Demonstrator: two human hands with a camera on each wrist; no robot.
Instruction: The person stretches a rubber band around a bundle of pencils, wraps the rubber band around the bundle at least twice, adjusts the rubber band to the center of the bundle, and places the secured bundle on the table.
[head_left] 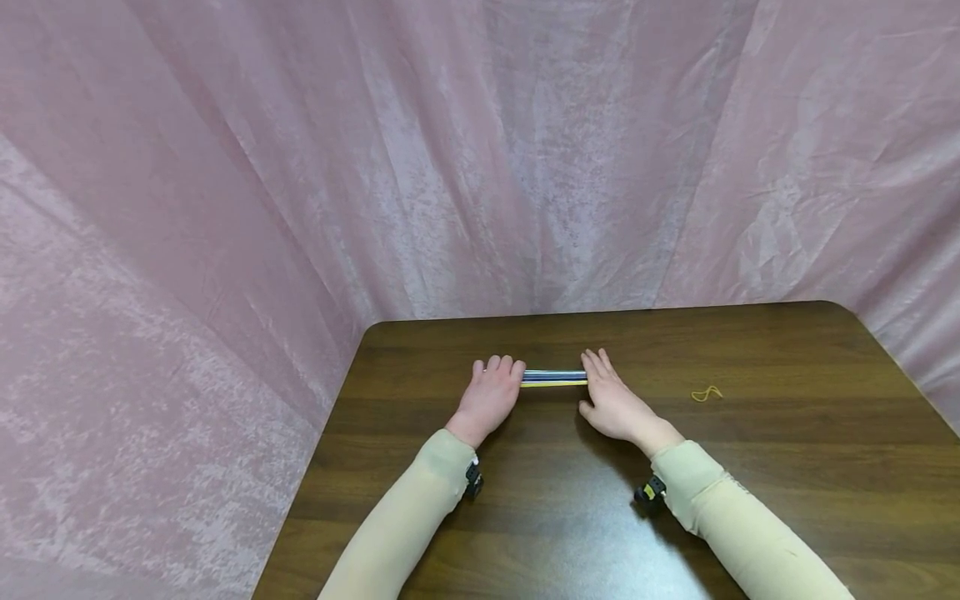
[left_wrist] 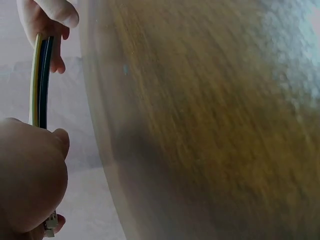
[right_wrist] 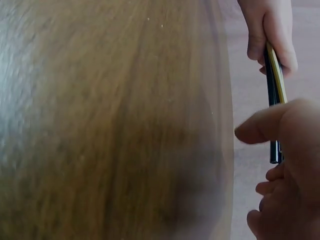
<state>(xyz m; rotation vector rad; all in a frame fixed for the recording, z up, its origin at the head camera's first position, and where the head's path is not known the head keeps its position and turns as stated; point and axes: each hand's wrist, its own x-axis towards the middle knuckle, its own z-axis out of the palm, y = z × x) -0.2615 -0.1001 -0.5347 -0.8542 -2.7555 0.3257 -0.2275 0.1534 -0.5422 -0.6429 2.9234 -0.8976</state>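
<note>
A bundle of slim pencils (head_left: 553,377), yellow, black and bluish, is held level above the wooden table in the head view. My left hand (head_left: 491,394) grips its left part, fingers wrapped round it. The right hand (head_left: 617,404) is at the bundle's right end, its fingers straight and its thumb (right_wrist: 257,127) apart from the pencils. In the left wrist view the pencils (left_wrist: 41,82) run from the left hand to the right palm. Small metallic-looking ends (left_wrist: 51,222) poke out below the left hand. The left hand covers much of the bundle.
A thin yellow rubber band (head_left: 707,393) lies loose on the brown wooden table (head_left: 787,467), right of the right hand. Pink velvety curtains (head_left: 450,167) hang behind the table and to its left. The table's far edge is just beyond the hands.
</note>
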